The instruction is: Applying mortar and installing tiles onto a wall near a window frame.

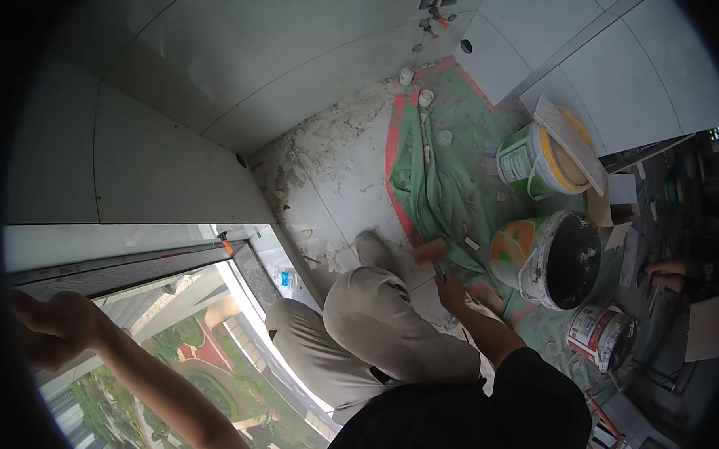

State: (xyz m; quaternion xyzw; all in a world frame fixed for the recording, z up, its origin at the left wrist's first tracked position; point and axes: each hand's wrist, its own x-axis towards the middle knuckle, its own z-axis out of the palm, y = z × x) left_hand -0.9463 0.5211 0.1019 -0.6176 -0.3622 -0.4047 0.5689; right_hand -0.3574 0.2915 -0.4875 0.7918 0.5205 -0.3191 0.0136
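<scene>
My right hand is closed around the handle of a mallet with a reddish head, held low beside my right knee. The mallet head is slightly blurred, over the floor by the green sheet's edge. Far to the left, my left hand is raised near the window, its fingers curled. The dark rim of the picture cuts off part of it, and anything inside it is hidden. Near the window corner, an orange-handled clip sticks out from the tiled edge. A small blue item is on the ledge beside it.
A green sheet with red borders covers part of the dusty tiled floor. To the right stand a yellow-rimmed bucket, a dark-mouthed bucket and a smaller pail. Another person's hand shows at far right. The window overlooks a drop.
</scene>
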